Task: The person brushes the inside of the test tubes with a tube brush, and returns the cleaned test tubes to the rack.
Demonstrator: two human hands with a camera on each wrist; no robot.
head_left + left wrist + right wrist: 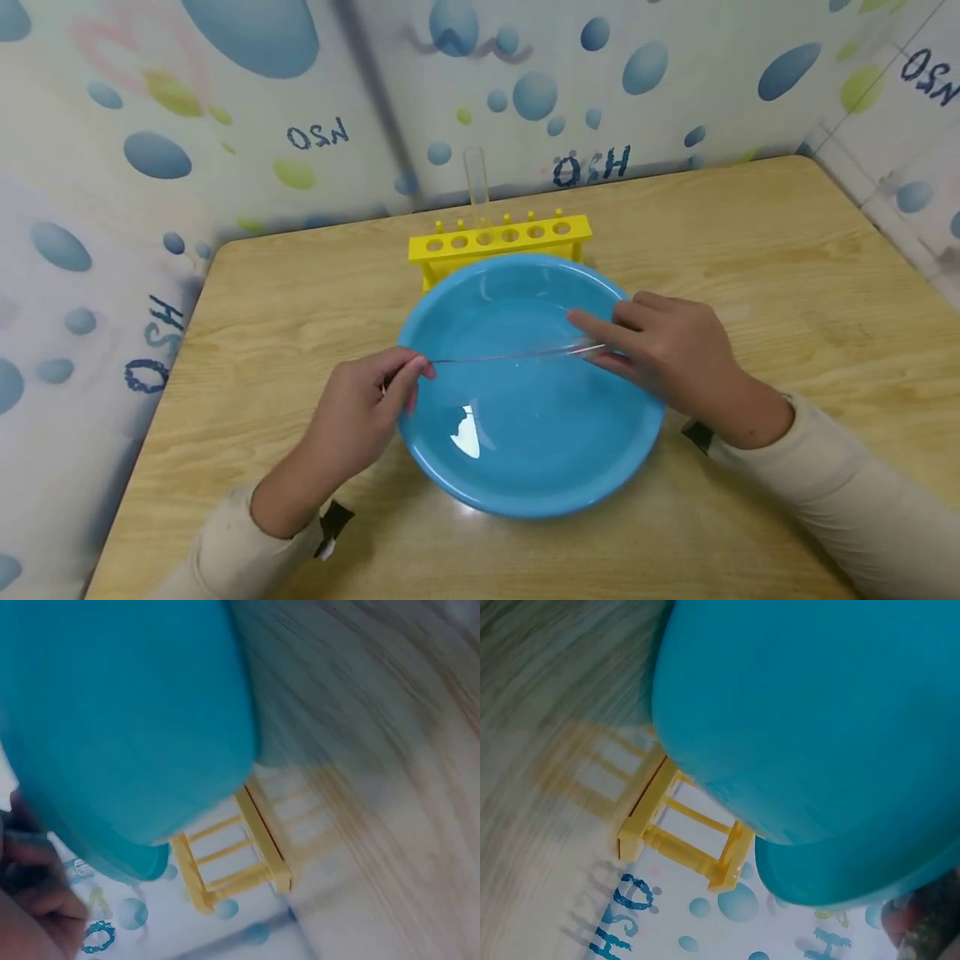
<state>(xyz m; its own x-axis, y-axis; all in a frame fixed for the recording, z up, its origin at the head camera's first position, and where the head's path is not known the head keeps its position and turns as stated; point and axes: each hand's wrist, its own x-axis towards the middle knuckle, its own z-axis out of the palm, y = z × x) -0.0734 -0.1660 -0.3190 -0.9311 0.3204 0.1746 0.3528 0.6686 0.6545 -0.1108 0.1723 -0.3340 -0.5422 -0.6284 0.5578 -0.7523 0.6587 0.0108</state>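
Over a light-blue basin [525, 471], my left hand [360, 412] pinches the end of a thin wire stem [480, 359], which looks like a test tube brush. The stem runs rightward into a clear glass test tube [588, 347], blurred along its length. My right hand [675, 354] holds that tube between thumb and fingers, its index finger stretched along it. Bristles cannot be made out. In the left wrist view only part of the left hand [37, 907] shows beside the basin wall [135, 712]; in the right wrist view the right fingers [907, 919] are dark at the corner.
Behind the basin stands a yellow test tube rack [498, 240] with one upright clear test tube [476, 183] in it. Water with a bright reflection [467, 432] lies in the basin. A patterned wall [525, 92] borders the wooden table [787, 275] at the back.
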